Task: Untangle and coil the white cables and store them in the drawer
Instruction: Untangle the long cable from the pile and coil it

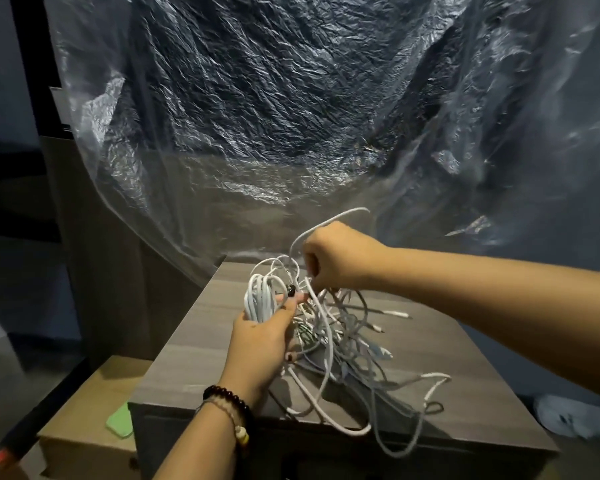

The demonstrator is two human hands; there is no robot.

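A tangle of white cables [347, 344] lies on the grey wooden cabinet top [194, 355], with loops hanging over its front edge. My left hand [260, 337] grips a coiled bundle of white cable [258, 299] held upright above the left side of the tangle. My right hand [336, 258] is raised just behind the bundle, pinching one white cable strand [329, 221] that arches up over the hand and runs down into the tangle. The drawer front below the top edge is dark and mostly hidden.
A crinkled clear plastic sheet [291, 109] hangs behind the cabinet. A cardboard box [90, 410] with a green item [120, 419] on it stands low at the left. A white object [575, 417] lies on the floor at the right.
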